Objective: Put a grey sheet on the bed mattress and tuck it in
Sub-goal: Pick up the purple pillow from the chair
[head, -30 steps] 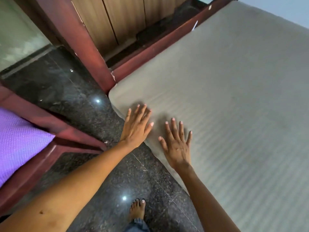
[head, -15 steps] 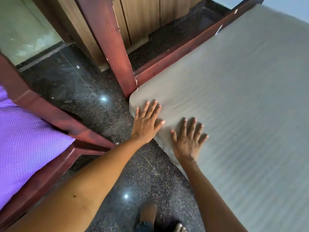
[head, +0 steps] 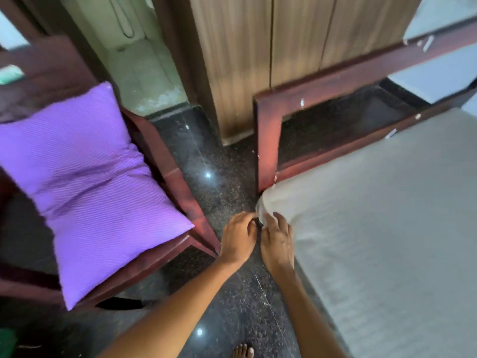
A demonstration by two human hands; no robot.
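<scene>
The grey sheet (head: pixel 382 228) lies spread flat over the bed mattress on the right. Its near-left corner (head: pixel 265 202) hangs down beside the red-brown bed frame (head: pixel 267 151). My left hand (head: pixel 238 240) is at the side of that corner, fingers curled onto the sheet's edge. My right hand (head: pixel 277 241) rests on the corner from above, fingers bent over the fabric fold. Both hands touch each other at the corner. The mattress under the sheet is hidden.
A wooden chair (head: pixel 180 192) with a purple cushion (head: pixel 85 187) stands on the left, close to the bed. Dark polished stone floor (head: pixel 227 319) runs between them. A wooden wardrobe (head: pixel 258 60) stands behind. My bare foot (head: pixel 244 352) shows at the bottom edge.
Both hands have left the flat top of the sheet and moved to its corner edge, fingers now curled on the fabric. My view has swung left, showing the chair and cushion.
</scene>
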